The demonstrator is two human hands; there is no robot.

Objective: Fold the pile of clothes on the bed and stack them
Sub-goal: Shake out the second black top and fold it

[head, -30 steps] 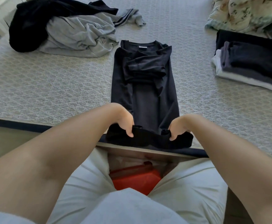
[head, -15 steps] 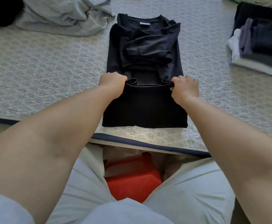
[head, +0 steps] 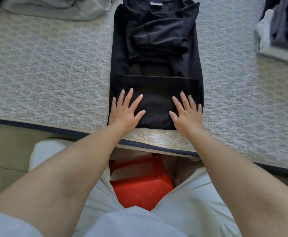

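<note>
A black shirt (head: 156,48) lies lengthwise on the bed (head: 45,74), sleeves folded in, its bottom third folded up over the body. My left hand (head: 125,108) lies flat with spread fingers on the left side of that folded flap. My right hand (head: 186,112) lies flat on the flap's right side. Part of the unfolded pile, a grey garment (head: 57,7), shows at the top left. The stack of folded clothes (head: 281,29) sits at the right edge, dark items on a white one.
The bed's near edge with dark piping (head: 156,144) runs just below the shirt. A red box (head: 139,183) stands on the floor between my knees. Bare quilted bed surface lies on both sides of the shirt.
Both hands carried the shirt's bottom hem up over its body, let go of it, and now lie flat on the folded part. The view has moved closer to the shirt.
</note>
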